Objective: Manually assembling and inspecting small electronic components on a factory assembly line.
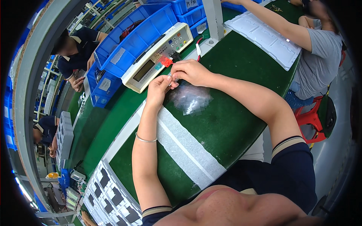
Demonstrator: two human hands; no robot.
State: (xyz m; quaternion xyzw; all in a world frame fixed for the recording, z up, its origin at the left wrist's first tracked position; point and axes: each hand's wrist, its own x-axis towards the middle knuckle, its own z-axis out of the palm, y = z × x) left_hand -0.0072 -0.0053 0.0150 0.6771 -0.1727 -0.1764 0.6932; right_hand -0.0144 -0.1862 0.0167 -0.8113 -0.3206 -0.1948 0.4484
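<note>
My left hand [160,89] and my right hand [191,73] meet in front of a bench tester, their fingertips pinched together. Between them is something small and pale, mostly covered by the fingers, whose kind I cannot make out. Just beyond the fingertips, a red clip [166,62] and a dark one sit at the front panel of the cream-coloured tester [181,35]. Below my right hand, a loose pile of clear plastic film pieces [191,100] lies on the green tabletop [237,124].
A white foam strip [188,150] crosses the table. At lower left lies a white tray [113,190] with black parts. Blue bins [145,39] stand behind the tester, near a metal post [214,19]. Co-workers sit opposite and at right, by a white tray [260,35].
</note>
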